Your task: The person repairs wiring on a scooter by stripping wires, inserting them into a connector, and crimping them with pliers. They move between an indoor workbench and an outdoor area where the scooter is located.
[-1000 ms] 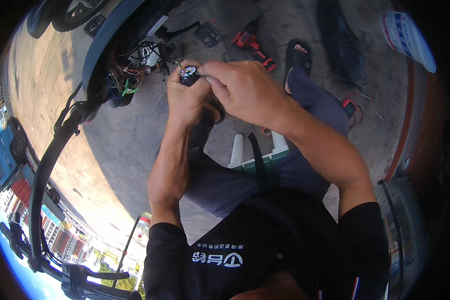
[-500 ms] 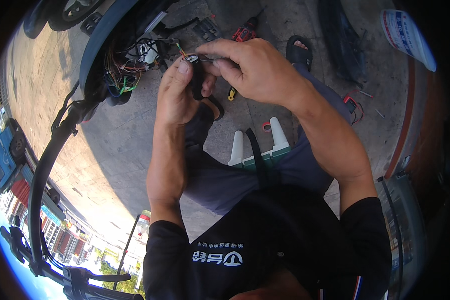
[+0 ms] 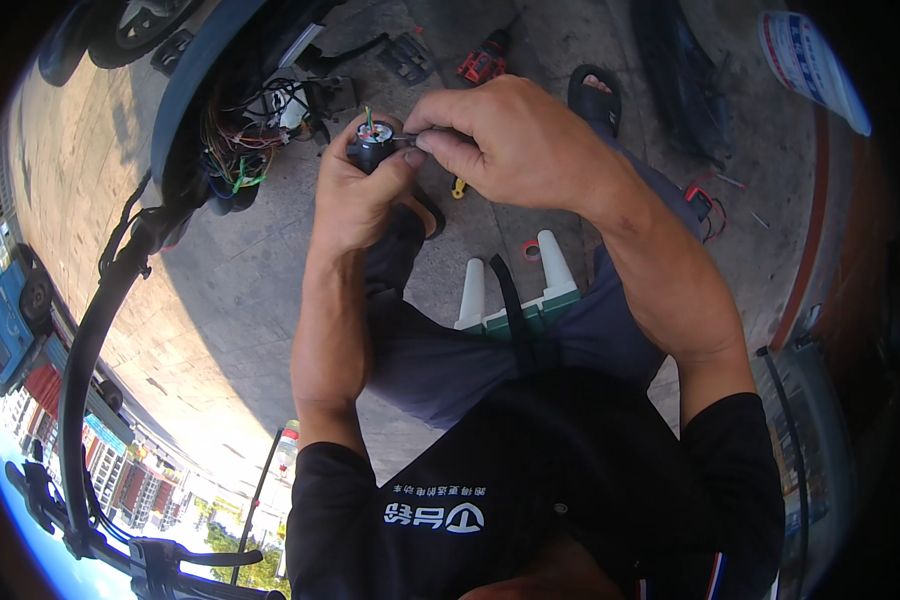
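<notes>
My left hand (image 3: 355,200) is wrapped round a black cylindrical part (image 3: 373,155), its thumb along the near side. The part's pale round end face points up, and thin coloured wires (image 3: 369,118) stick out of it. Close by on the right, my right hand (image 3: 525,145) pinches a thin dark piece (image 3: 406,138) between thumb and forefinger, against the rim of the cylinder. What kind of piece it is, I cannot make out; the fingertips cover most of it.
A tangle of wires (image 3: 232,150) hangs from the vehicle body at upper left. On the paving lie a red drill (image 3: 483,62), a black pedal (image 3: 407,60), a yellow-handled tool (image 3: 459,188), a tape roll (image 3: 531,251) and a red meter (image 3: 699,199). A white bucket (image 3: 815,72) stands upper right.
My left hand has turned the cylinder, so its end face now shows more and its side less. The left thumb has moved from the top edge to the near side. My right hand stays pinched beside it.
</notes>
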{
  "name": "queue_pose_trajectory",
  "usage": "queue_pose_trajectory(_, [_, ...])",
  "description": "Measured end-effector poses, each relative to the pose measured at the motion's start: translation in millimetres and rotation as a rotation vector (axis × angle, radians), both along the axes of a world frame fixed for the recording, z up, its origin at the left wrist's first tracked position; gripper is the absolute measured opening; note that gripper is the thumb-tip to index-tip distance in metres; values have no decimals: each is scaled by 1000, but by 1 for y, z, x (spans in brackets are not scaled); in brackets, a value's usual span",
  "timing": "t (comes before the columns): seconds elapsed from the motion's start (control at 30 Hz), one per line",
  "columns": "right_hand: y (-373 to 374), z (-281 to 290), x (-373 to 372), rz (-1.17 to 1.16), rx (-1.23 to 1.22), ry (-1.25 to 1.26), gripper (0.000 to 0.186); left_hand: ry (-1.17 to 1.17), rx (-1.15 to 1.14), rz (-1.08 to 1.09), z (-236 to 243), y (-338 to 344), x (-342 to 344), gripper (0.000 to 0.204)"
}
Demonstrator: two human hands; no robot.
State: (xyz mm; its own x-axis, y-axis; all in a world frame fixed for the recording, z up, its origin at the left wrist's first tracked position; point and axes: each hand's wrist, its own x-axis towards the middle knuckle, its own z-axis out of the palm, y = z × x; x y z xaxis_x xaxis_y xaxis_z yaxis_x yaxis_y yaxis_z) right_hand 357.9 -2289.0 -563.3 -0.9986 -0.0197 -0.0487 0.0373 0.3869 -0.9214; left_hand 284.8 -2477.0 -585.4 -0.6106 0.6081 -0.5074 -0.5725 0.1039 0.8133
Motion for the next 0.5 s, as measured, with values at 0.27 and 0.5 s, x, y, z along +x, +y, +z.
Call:
queue_pose_trajectory(0.27, [-5,-2,1,-24,51,25,17,35,-82,26,-1,4,0,16])
queue_pose_trajectory(0.5, [-5,-1,1,-29,24,27,16,61,-48,16,-3,3,3,20])
